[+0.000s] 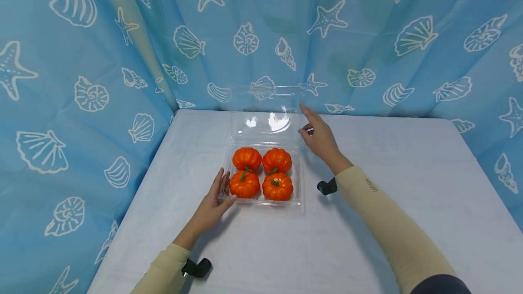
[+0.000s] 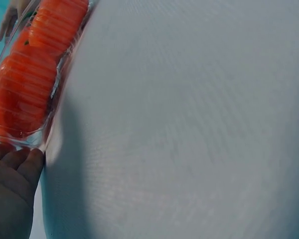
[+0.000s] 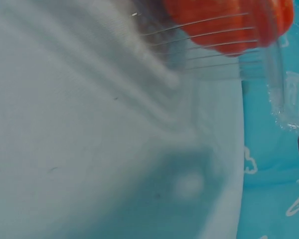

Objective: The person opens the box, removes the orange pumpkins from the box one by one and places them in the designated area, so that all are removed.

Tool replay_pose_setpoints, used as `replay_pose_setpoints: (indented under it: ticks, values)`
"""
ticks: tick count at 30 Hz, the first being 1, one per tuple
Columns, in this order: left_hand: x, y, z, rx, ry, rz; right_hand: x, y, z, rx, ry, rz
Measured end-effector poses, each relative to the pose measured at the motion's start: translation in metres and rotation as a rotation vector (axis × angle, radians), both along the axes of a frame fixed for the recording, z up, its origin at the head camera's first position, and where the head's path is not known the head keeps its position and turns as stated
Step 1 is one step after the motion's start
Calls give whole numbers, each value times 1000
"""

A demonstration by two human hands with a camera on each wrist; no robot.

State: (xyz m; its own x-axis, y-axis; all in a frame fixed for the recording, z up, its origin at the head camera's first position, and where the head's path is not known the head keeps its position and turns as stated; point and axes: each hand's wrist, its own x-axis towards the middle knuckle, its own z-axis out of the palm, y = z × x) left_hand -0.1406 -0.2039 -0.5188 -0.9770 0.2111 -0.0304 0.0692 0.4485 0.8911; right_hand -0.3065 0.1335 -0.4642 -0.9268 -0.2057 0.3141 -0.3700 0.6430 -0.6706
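A clear plastic clamshell container sits on the table with its lid raised at the back. Inside lie several small orange pumpkins with green stems. My left hand holds the container's front left corner, thumb at the front edge and fingers along the left side; the left wrist view shows its fingertips against the plastic wall. My right hand is at the lid's right edge, index finger extended beside it. Whether that finger touches the lid, I cannot tell.
White cloth covers the table. A blue curtain printed with shells and starfish hangs behind and along the left side. Black wrist cameras sit below both hands.
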Motion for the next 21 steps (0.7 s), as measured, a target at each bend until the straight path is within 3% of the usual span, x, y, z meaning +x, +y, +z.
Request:
replay_pose_setpoints:
  ticks: [9,21]
  values:
    - [0,1,0,-20,1,6,-2,-1,-10,36,-187,-13]
    - [1,0,0,-15,1,4,-9,4,-24,44,-349,-9]
